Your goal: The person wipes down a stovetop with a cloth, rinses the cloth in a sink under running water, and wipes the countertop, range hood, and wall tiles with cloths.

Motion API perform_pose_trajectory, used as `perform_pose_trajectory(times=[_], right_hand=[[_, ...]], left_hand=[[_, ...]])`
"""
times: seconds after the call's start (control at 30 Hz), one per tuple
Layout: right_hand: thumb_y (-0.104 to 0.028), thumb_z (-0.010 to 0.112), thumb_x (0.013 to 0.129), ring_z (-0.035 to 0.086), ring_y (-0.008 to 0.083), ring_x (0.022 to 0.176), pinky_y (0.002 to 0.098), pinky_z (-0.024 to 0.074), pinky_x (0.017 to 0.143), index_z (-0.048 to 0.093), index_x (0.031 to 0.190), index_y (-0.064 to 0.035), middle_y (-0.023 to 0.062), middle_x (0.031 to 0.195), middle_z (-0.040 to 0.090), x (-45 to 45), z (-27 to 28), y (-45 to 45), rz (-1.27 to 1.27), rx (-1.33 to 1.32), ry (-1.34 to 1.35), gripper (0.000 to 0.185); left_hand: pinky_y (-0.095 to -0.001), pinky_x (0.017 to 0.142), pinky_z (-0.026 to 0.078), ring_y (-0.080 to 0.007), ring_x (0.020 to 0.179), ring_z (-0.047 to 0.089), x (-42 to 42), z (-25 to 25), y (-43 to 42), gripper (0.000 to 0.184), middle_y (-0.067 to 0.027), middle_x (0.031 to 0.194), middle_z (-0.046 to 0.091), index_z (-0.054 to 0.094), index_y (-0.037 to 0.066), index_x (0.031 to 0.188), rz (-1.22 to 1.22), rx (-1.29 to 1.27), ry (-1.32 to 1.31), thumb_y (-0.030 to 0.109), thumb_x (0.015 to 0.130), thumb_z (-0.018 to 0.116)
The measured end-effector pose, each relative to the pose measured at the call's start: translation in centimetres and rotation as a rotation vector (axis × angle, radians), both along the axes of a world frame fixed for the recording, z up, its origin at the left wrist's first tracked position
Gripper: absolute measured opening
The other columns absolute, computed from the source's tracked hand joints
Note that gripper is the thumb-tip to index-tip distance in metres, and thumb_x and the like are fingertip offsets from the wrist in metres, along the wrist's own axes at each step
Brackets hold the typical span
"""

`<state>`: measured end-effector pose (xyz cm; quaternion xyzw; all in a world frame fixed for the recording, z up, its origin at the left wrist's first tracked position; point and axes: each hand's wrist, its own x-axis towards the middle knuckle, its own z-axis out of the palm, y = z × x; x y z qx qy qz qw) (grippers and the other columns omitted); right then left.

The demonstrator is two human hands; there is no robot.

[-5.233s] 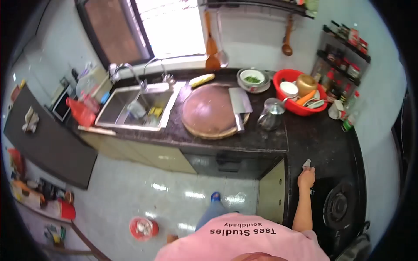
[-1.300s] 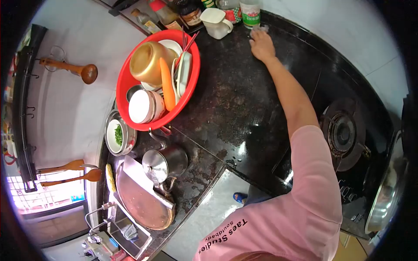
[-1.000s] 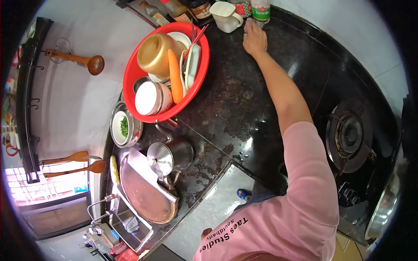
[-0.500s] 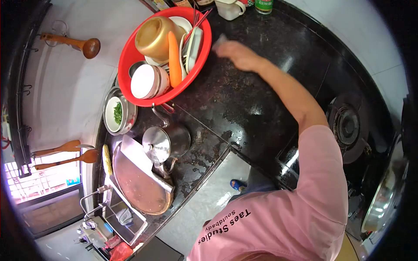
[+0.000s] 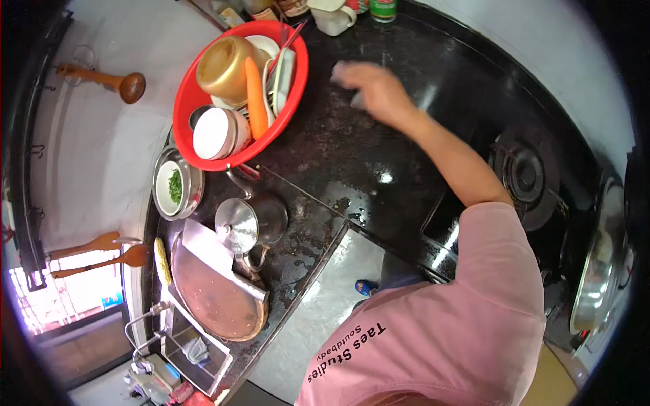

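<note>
My right hand (image 5: 380, 93) is over the dark countertop (image 5: 318, 149), to the right of the red basin. It is blurred by motion. A crumpled pale cloth (image 5: 358, 101) shows under the palm and fingers, which are closed on it. The red basin (image 5: 295, 101) holds a gold pot (image 5: 222, 68), white bowls (image 5: 212, 133), dishes and an orange carrot-like item (image 5: 255, 101). Wet marks show on the counter near its front edge. My left hand is out of view.
A metal kettle (image 5: 237, 223) stands beside a round board (image 5: 217, 298) with a cleaver (image 5: 203, 247) on it. Bowls with chopped greens (image 5: 175, 186) stand by the wall. The stove burner (image 5: 525, 174) is at the right, the sink (image 5: 196, 348) at lower left.
My right hand has moved from beside the bottles at the counter's back towards the front, cloth still in it. Since half a second ago it has shifted slightly. The view has tilted a little.
</note>
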<state>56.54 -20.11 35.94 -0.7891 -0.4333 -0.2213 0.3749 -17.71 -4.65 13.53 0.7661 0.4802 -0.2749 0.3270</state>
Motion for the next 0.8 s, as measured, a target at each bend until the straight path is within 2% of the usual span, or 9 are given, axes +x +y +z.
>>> perform_pose_trajectory(times=[0.1,0.2,0.27,0.43,0.53,0.57,0.6,0.77,0.8], right_hand=[[-0.001,0.047,0.076,0.058,0.0322,0.099,0.0384,0.0455,0.087,0.064,0.105,-0.0071,0.0122,0.106,0.063,6.2,-2.3,-6.8,-0.536,-0.045,0.023,0.034],[-0.009,0.047,0.079,0.057,0.0357,0.098,0.0433,0.0459,0.083,0.058,0.114,-0.0143,0.0124,0.112,0.060,9.4,-3.9,-13.6,-0.972,-0.555,0.304,0.038],[-0.013,0.050,0.081,0.056,0.0391,0.098,0.0485,0.0461,0.079,0.057,0.107,-0.0103,0.0172,0.101,0.061,11.4,-10.4,-18.0,-0.838,-0.287,0.097,0.026],[-0.011,0.046,0.086,0.055,0.0351,0.099,0.0444,0.0435,0.084,0.057,0.116,-0.0122,0.0148,0.108,0.059,1.4,-7.7,-12.4,-0.525,0.000,-0.017,0.032],[-0.008,0.045,0.087,0.051,0.0285,0.107,0.0355,0.0385,0.094,0.058,0.116,-0.0100,0.0142,0.116,0.055,-8.1,-6.3,-7.8,-0.228,-0.074,0.059,0.032],[0.000,0.049,0.081,0.047,0.0307,0.115,0.0385,0.0354,0.100,0.057,0.117,-0.0107,0.0145,0.122,0.053,-12.2,-4.2,-6.1,-0.056,0.093,0.551,0.039],[0.004,0.051,0.079,0.042,0.0320,0.123,0.0391,0.0313,0.105,0.054,0.120,-0.0101,0.0145,0.129,0.048,-14.7,-4.6,-5.1,-0.036,-0.128,0.257,0.044],[0.011,0.055,0.069,0.043,0.0294,0.122,0.0361,0.0337,0.104,0.053,0.123,-0.0062,0.0125,0.129,0.049,-23.2,-3.7,-0.7,0.114,-0.154,0.407,0.057],[0.012,0.053,0.070,0.045,0.0298,0.120,0.0358,0.0350,0.103,0.054,0.121,-0.0057,0.0133,0.127,0.051,-23.1,-4.3,-0.4,0.144,-0.108,0.421,0.054]], left_hand=[[-0.0378,0.077,0.049,-0.0270,0.092,0.059,-0.2,-0.3,0.7,0.020,-0.0074,0.094,0.064,0.063,0.011,0.095,-0.022,-0.016,-0.011,0.012,0.078,0.052],[-0.0378,0.077,0.049,-0.0270,0.092,0.059,-1.2,-0.6,1.3,0.020,-0.0073,0.094,0.064,0.063,0.011,0.095,-0.034,-0.030,-0.023,0.012,0.078,0.052],[-0.0377,0.077,0.049,-0.0270,0.092,0.059,-1.9,-0.9,1.5,0.020,-0.0073,0.094,0.064,0.063,0.011,0.095,-0.040,-0.043,-0.023,0.012,0.078,0.052],[-0.0377,0.077,0.049,-0.0270,0.092,0.059,-3.3,-3.0,2.1,0.020,-0.0072,0.094,0.064,0.063,0.011,0.094,-0.098,-0.075,-0.035,0.012,0.078,0.052],[-0.0376,0.076,0.049,-0.0270,0.091,0.059,-4.6,-5.3,2.8,0.020,-0.0071,0.094,0.064,0.063,0.011,0.094,-0.160,-0.088,-0.061,0.012,0.078,0.052],[-0.0376,0.076,0.049,-0.0270,0.091,0.059,-5.1,-6.3,3.0,0.020,-0.0071,0.094,0.064,0.063,0.011,0.094,-0.178,-0.092,-0.070,0.012,0.078,0.052],[-0.0376,0.076,0.049,-0.0270,0.091,0.059,-5.7,-7.3,3.3,0.020,-0.0071,0.094,0.064,0.063,0.011,0.094,-0.217,-0.087,-0.095,0.012,0.078,0.052],[-0.0375,0.076,0.049,-0.0270,0.091,0.059,-10.5,-16.4,6.2,0.020,-0.0070,0.093,0.063,0.063,0.011,0.094,-0.740,0.227,-0.381,0.012,0.078,0.052],[-0.0378,0.071,0.049,-0.0289,0.082,0.058,-4.5,-7.6,6.0,0.015,-0.0086,0.084,0.062,0.061,0.012,0.087,-0.397,-0.041,-0.320,0.014,0.073,0.054]])
